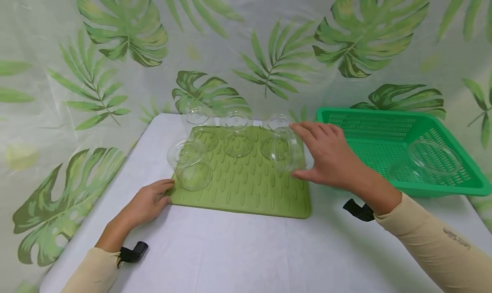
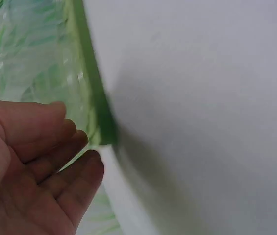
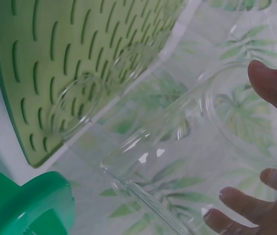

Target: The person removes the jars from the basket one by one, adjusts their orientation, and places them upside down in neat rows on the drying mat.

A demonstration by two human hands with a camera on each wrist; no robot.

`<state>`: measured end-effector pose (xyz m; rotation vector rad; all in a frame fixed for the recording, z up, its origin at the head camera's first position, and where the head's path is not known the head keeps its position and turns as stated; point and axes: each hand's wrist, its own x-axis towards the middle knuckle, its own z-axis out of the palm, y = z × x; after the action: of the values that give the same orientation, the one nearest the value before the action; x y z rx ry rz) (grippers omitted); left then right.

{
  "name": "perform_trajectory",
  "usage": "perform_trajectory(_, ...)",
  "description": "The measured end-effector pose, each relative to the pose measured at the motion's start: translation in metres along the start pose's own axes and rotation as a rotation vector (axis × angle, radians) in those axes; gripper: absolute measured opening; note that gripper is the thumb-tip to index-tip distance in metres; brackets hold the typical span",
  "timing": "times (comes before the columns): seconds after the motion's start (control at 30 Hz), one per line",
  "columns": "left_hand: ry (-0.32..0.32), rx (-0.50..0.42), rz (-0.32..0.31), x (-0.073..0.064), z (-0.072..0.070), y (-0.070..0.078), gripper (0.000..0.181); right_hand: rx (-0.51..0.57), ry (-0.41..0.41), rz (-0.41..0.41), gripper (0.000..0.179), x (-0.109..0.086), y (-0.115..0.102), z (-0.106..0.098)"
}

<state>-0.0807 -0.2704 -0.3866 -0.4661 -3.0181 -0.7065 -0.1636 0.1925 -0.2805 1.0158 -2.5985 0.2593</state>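
R hand (image 1: pixel 326 156) grips clear cup (image 1: pixel 282 152) btwn thumb & fingers, on its side above mat's (image 1: pixel 246 190) right part, spread prob. to span its girth; L hand (image 1: pixel 147 203), fingers slightly bent, by mat's near-left edge, maybe steadying it; four cups (image 1: pixel 196 175) stand spaced there, prob. to avoid knocks; another cup (image 1: pixel 419 162) in basket (image 1: pixel 373 122), right

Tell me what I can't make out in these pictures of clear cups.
Marking on right sleeve, head view: too small to read.
Left hand, left wrist view: cut off by the left edge.
Ridged green mat, same view: cut off by the top edge.
Clear cup in right hand, right wrist view: bottom edge crops it.
Green basket, same view: left edge crops it.
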Motion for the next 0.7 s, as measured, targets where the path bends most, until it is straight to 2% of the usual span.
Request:
perform_trajectory(0.07,0.101,0.004,0.013,-0.003,-0.016,-0.001,0.033,0.004,-0.007,0.0,0.107,0.001,-0.001,0.0)
perform_trajectory(0.17,0.337,0.032,0.08,-0.003,-0.048,0.002,0.031,0.007,-0.008,0.005,0.107,0.003,-0.003,-0.001)
perform_trajectory(0.23,0.475,0.043,0.117,0.001,-0.067,0.011,0.032,0.007,-0.004,0.01,0.108,0.003,-0.003,-0.001)
perform_trajectory(0.3,0.575,0.027,0.169,0.006,-0.08,0.024,0.033,0.003,-0.001,0.012,0.107,0.003,-0.002,-0.002)
perform_trajectory(0.33,0.603,0.011,0.197,0.01,-0.085,0.032,0.034,0.003,-0.002,0.014,0.107,0.003,-0.002,-0.002)
perform_trajectory(0.47,0.636,-0.046,0.311,0.028,-0.089,0.064,0.032,0.0,-0.009,0.021,0.106,0.004,-0.001,-0.001)
perform_trajectory(0.7,0.58,-0.152,0.448,0.064,-0.07,0.11,0.03,0.004,-0.03,0.014,0.108,0.01,-0.006,-0.001)
